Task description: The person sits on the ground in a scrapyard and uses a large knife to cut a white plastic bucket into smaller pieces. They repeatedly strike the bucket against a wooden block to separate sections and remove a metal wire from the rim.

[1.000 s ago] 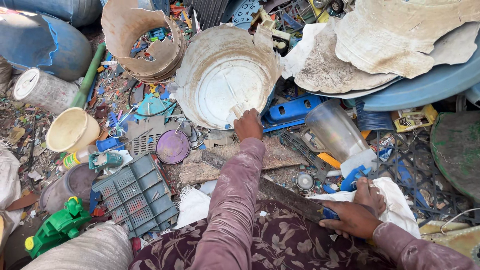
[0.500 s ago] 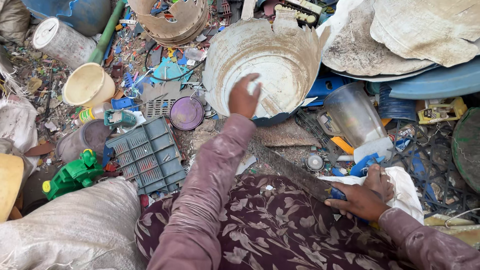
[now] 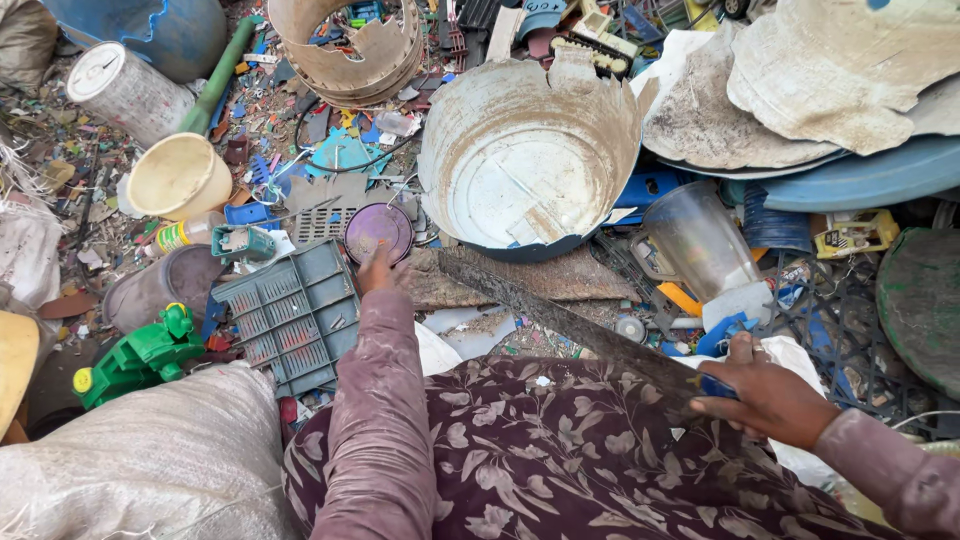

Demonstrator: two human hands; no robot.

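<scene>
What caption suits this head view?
Left hand touches a purple lid; right hand grips a long blade amid plastic scrap.

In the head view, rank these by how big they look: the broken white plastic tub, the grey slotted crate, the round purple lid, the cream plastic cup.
1. Broken white plastic tub, clearly largest.
2. Grey slotted crate.
3. Cream plastic cup.
4. Round purple lid, smallest, touched by the left hand.
The crate lies nearer the camera, so its lead over the cup may be overstated.

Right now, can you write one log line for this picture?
left hand: touching purple lid | right hand: gripping long blade | near: grey crate, broken white tub
</scene>
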